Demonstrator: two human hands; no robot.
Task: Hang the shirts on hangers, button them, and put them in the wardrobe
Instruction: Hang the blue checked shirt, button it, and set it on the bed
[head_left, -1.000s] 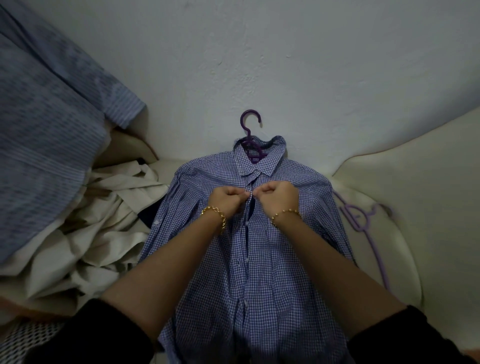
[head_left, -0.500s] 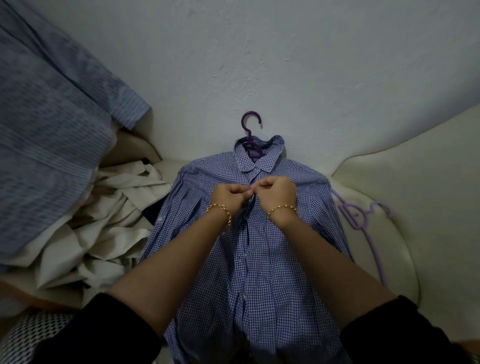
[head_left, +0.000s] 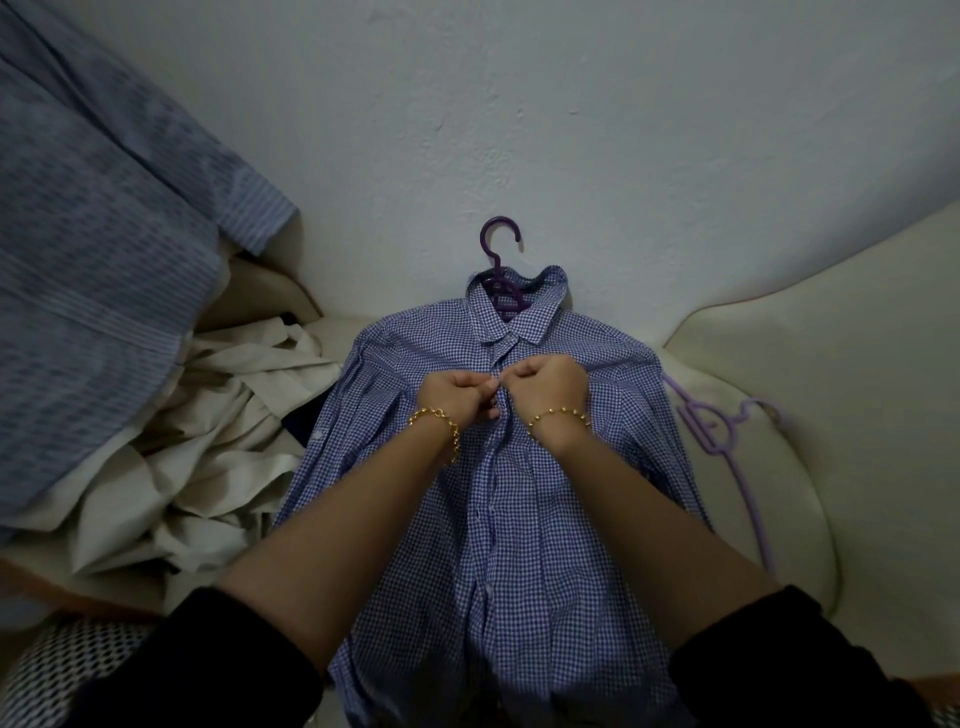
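Observation:
A blue-and-white checked shirt lies flat, front up, on a cream sofa seat, with a dark purple hanger inside its collar and the hook sticking out against the wall. My left hand and my right hand meet knuckle to knuckle at the placket just below the collar. Each pinches one edge of the shirt front there. The button between the fingers is hidden. Lower down the placket lies closed along the middle.
A pale lilac hanger lies on the seat right of the shirt. Crumpled cream fabric is heaped at the left, and a blue striped shirt hangs over it. The sofa's arm rises at the right; the wall stands behind.
Both hands have stayed at the top of the placket, drawing a little closer together and working the fabric. The shirt and hanger have not shifted.

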